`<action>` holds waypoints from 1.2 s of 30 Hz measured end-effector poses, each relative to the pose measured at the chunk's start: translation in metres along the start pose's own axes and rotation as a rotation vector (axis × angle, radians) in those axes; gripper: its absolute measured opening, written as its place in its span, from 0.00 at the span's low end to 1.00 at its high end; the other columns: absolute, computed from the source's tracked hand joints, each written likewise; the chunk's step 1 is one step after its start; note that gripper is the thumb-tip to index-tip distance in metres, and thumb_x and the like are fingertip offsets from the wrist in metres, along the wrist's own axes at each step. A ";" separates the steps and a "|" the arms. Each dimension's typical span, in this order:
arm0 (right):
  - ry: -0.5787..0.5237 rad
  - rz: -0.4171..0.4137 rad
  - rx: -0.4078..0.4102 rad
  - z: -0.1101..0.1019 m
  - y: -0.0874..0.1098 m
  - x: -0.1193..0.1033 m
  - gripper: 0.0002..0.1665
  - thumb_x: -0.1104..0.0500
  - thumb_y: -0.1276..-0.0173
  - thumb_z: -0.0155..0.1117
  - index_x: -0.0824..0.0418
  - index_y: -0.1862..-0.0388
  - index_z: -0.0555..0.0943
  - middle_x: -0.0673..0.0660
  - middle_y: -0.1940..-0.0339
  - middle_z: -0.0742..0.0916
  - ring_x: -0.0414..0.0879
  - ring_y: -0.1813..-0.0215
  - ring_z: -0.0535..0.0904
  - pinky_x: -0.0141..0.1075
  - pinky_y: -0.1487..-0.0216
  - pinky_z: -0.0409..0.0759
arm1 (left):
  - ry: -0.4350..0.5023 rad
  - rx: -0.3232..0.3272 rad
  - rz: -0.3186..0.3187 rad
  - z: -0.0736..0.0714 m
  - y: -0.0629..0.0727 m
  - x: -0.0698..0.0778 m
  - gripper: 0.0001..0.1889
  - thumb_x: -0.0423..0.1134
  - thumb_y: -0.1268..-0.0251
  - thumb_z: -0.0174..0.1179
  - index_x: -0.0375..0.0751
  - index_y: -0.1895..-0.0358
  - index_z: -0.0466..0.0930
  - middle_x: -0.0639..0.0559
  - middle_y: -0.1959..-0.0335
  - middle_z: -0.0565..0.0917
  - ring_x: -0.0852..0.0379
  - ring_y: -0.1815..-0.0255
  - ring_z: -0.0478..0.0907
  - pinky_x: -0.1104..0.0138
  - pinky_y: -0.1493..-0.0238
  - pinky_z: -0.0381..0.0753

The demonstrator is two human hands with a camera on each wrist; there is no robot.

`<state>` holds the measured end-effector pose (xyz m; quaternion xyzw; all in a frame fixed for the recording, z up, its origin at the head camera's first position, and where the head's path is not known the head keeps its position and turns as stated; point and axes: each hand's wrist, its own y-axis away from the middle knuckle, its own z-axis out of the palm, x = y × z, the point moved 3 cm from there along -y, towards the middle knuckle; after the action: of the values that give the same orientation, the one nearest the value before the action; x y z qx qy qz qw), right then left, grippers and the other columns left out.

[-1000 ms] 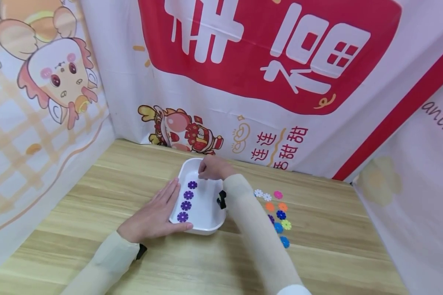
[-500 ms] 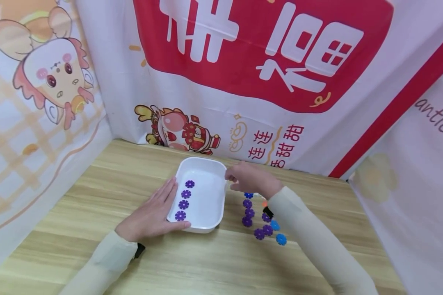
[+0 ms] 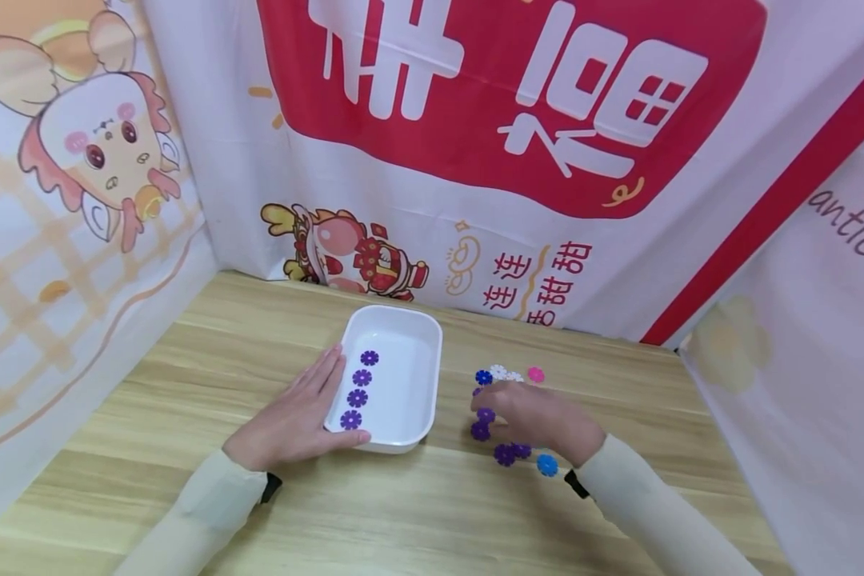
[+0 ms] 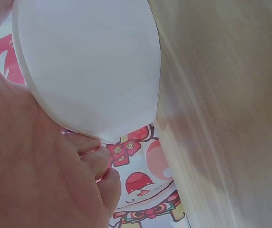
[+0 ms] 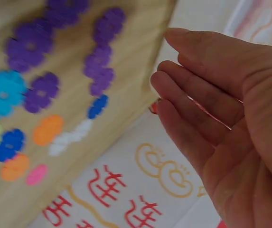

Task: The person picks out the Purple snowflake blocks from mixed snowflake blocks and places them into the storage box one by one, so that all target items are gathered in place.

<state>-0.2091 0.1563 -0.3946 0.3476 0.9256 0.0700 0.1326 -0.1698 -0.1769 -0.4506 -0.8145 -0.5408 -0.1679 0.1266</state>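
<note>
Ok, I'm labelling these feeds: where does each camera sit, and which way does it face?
Head: on the head, facing forward and down at the tray; left hand, right hand and both sleeves show.
Left wrist: on that wrist, facing the tray close up; left hand shows.
Right wrist: on that wrist, facing the table and scattered discs; right hand shows.
Head and right wrist share the discs.
</note>
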 end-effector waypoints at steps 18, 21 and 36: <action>-0.008 -0.021 0.191 0.051 0.007 0.024 0.19 0.62 0.33 0.77 0.57 0.44 0.86 0.55 0.44 0.91 0.49 0.42 0.88 0.40 0.42 0.90 | 0.002 0.004 0.004 0.001 -0.002 0.000 0.68 0.81 0.38 0.57 0.30 0.14 0.40 0.37 0.11 0.37 0.36 0.10 0.40 0.42 0.12 0.48; -0.019 -0.020 0.182 0.054 0.005 0.025 0.19 0.62 0.34 0.78 0.56 0.44 0.87 0.54 0.45 0.91 0.49 0.42 0.88 0.40 0.41 0.90 | 0.001 0.001 0.000 0.001 -0.001 0.000 0.68 0.80 0.38 0.57 0.30 0.14 0.40 0.37 0.11 0.37 0.36 0.10 0.40 0.42 0.12 0.48; -0.110 -0.029 0.119 0.051 -0.010 0.033 0.16 0.61 0.33 0.78 0.54 0.47 0.90 0.49 0.51 0.91 0.41 0.48 0.86 0.33 0.45 0.89 | -0.002 0.011 0.008 0.000 0.000 0.001 0.68 0.80 0.38 0.57 0.29 0.15 0.41 0.36 0.11 0.38 0.36 0.10 0.40 0.42 0.12 0.49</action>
<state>-0.2239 0.1727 -0.4518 0.3448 0.9243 -0.0062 0.1634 -0.1696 -0.1759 -0.4506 -0.8160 -0.5387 -0.1635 0.1311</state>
